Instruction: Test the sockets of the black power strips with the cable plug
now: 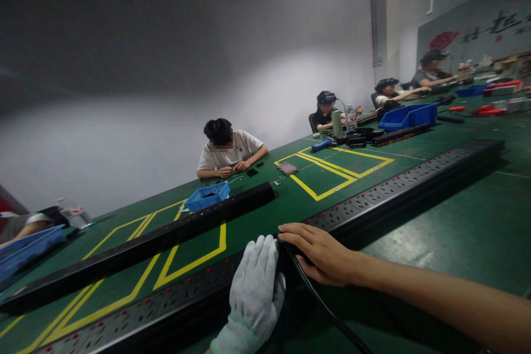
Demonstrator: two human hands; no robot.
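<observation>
Illumination dim; glow at top edge, right of centre. Plain pale-grey wall (pixel 265 66) darkens leftward. Smooth green counter (pixel 415 254) shows glare. Far detail soft.

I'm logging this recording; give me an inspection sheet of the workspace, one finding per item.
Surface: green table with yellow markings.
Things at hand: left power strip and right power strip, black with red spots, in line; hands hide between them.
Clutter: far power strip, blue tray, blue bin, green bottle.
Hands: gloved left hand at the left strip; bare right hand at the right strip's near end.
Cables: black cable runs from by the right hand to the bottom edge.
Surroundings: pale wall; co-workers along the far side.
</observation>
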